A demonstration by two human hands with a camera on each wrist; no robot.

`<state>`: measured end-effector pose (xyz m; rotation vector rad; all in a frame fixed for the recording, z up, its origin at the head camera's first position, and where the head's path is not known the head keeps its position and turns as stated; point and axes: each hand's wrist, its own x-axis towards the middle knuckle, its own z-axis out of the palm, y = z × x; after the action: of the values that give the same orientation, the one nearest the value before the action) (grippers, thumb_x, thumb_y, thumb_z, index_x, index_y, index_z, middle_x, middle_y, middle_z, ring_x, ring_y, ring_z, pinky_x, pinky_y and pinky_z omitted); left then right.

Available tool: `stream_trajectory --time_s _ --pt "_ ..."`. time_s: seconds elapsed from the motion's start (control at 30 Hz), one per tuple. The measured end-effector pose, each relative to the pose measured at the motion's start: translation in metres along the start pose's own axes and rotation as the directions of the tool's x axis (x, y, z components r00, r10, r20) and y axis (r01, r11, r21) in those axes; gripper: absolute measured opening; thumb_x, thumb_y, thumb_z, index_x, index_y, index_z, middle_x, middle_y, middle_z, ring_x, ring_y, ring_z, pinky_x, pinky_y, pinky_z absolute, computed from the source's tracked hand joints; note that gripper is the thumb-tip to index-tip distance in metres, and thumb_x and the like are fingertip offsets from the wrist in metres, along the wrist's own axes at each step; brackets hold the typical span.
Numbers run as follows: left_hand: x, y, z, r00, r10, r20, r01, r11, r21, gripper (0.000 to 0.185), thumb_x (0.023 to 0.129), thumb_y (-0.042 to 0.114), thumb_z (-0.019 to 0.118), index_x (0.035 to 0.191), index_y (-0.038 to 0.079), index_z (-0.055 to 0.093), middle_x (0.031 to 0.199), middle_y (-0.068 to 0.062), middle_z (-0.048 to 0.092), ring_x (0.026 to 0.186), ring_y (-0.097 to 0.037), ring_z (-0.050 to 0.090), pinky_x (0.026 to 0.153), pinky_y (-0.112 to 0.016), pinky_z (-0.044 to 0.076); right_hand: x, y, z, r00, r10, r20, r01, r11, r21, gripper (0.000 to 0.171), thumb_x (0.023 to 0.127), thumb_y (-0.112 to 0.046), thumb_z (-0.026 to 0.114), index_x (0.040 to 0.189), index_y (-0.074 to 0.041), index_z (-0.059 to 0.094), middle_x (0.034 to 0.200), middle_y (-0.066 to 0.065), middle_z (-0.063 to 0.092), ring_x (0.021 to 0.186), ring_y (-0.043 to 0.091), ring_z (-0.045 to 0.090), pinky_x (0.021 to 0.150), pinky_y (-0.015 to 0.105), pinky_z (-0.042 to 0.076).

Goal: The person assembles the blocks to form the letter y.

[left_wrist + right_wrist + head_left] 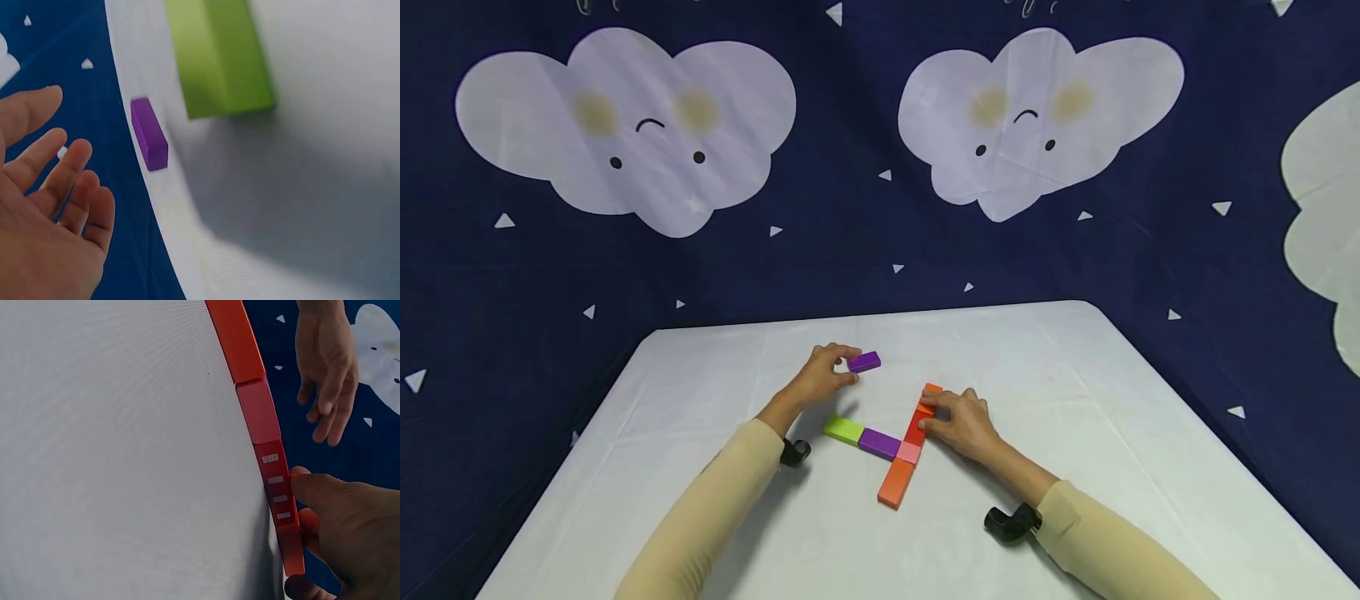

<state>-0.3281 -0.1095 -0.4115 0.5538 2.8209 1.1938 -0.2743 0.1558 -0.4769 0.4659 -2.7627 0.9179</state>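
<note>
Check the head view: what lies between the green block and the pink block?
One purple block, flat on the table, end to end between the green block and the pink block. Only the head view shows it.

Smooth matt blocks [915, 429], white cloth-covered table [1075, 433]
</note>
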Motion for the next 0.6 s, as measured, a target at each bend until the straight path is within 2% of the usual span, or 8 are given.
stream_trajectory --time_s 0.17,0.3,0.47,0.6 --pt "0.022 -0.008 -0.002 0.998 -0.056 0.032 0.056 0.998 -0.012 0.048 0.085 0.010 0.066 0.132 0.005 0.053 0.129 -0.014 0.055 0.119 -0.032 0.042 0.097 -0.043 0.038 0.002 0.001 0.001 1.000 0.000 0.001 0.000 1.000 -0.007 0.042 0.075 -0.033 0.077 0.114 -0.021 0.070 0.123 0.000 0.066 0.080 0.017 0.041 0.072 0.030 0.025" --pt "0.033 -0.016 0.000 0.992 -0.114 0.059 0.115 0.993 -0.001 0.053 0.085 0.009 0.066 0.135 0.004 0.050 0.133 -0.016 0.053 0.123 -0.033 0.041 0.101 -0.045 0.036 0.002 0.002 0.002 1.000 -0.010 -0.001 0.010 1.000 -0.004 0.042 0.075 -0.034 0.076 0.114 -0.021 0.069 0.123 0.000 0.066 0.080 0.016 0.041 0.072 0.030 0.025" --pt "0.038 -0.023 0.002 0.982 -0.153 0.110 0.154 0.988 0.008 0.057 0.085 0.009 0.066 0.138 0.004 0.046 0.138 -0.015 0.051 0.125 -0.032 0.039 0.106 -0.046 0.033 0.002 0.003 0.002 1.000 -0.007 -0.002 0.007 1.000 0.001 0.042 0.075 -0.034 0.076 0.114 -0.021 0.069 0.123 -0.001 0.066 0.081 0.016 0.041 0.073 0.030 0.025" --pt "0.038 -0.025 0.006 0.980 -0.155 0.126 0.158 0.987 -0.016 0.057 0.084 0.009 0.067 0.137 0.004 0.046 0.133 -0.016 0.055 0.122 -0.029 0.039 0.105 -0.045 0.031 0.002 0.004 0.001 1.000 -0.010 0.000 0.010 1.000 0.005 0.042 0.075 -0.034 0.076 0.114 -0.021 0.069 0.124 -0.002 0.065 0.081 0.016 0.042 0.073 0.030 0.026"
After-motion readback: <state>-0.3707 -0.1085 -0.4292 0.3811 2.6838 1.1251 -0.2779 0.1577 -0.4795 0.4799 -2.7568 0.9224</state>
